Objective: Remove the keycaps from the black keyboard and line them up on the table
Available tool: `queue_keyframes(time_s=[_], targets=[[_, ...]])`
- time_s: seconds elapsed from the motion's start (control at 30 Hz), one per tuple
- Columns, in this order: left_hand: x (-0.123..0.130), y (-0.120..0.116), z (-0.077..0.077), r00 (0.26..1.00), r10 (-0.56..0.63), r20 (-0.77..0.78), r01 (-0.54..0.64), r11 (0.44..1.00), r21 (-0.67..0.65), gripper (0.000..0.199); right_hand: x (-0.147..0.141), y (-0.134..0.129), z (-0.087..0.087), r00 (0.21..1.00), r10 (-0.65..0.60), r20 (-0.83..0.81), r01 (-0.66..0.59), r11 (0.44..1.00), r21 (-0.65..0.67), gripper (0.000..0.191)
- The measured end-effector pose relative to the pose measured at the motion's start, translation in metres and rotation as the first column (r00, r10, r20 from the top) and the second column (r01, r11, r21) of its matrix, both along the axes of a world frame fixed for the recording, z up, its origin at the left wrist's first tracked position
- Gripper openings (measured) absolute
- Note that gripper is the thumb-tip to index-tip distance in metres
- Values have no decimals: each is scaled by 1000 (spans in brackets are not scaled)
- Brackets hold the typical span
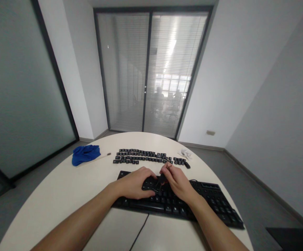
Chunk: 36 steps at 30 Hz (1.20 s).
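A black keyboard [151, 206] lies across the near part of the round table, with some of its keys off in the upper left area. My left hand [137, 183] rests on its left half, thumb and fingers spread apart on the keys, nothing held. Over the middle of the board, my right hand [175, 179] is closed in a pinch around a small dark tool with thin wire-like parts; its tip reaches down between the hands. Rows of loose black keycaps [141, 153] are laid out beyond the keyboard.
On the pale round table [88, 188], a blue cloth [85, 154] and a thin brush [96, 159] lie at the left. Crumpled white material [186, 153] sits at the right beyond the keycaps. A dark cable [139, 233] runs toward the near edge.
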<state>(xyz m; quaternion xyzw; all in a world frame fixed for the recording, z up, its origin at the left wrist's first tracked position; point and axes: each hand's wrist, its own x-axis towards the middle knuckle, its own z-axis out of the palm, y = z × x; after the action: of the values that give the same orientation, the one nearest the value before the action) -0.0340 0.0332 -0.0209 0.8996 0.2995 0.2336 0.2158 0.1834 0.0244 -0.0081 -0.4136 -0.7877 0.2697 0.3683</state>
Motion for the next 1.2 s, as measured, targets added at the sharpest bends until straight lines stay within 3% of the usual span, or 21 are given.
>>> queue_keyframes(time_s=[0.4, 0.73, 1.03, 1.2], targets=[[-1, -6, -8, 998, -36, 47, 36, 999, -7, 38, -10, -14, 12, 977, 25, 213, -44, 995, 87, 28], [-1, -5, -10, 998, -34, 53, 35, 999, -10, 37, -12, -8, 2, 969, -88, 230, 65, 992, 106, 27], [-1, -4, -9, 996, -53, 66, 52, 998, 20, 34, -12, -1, -8, 991, -133, 32, 133, 991, -10, 32], [-2, -4, -9, 997, -53, 62, 51, 998, 23, 34, -13, 0, -8, 995, -92, 34, 92, 996, -17, 35]])
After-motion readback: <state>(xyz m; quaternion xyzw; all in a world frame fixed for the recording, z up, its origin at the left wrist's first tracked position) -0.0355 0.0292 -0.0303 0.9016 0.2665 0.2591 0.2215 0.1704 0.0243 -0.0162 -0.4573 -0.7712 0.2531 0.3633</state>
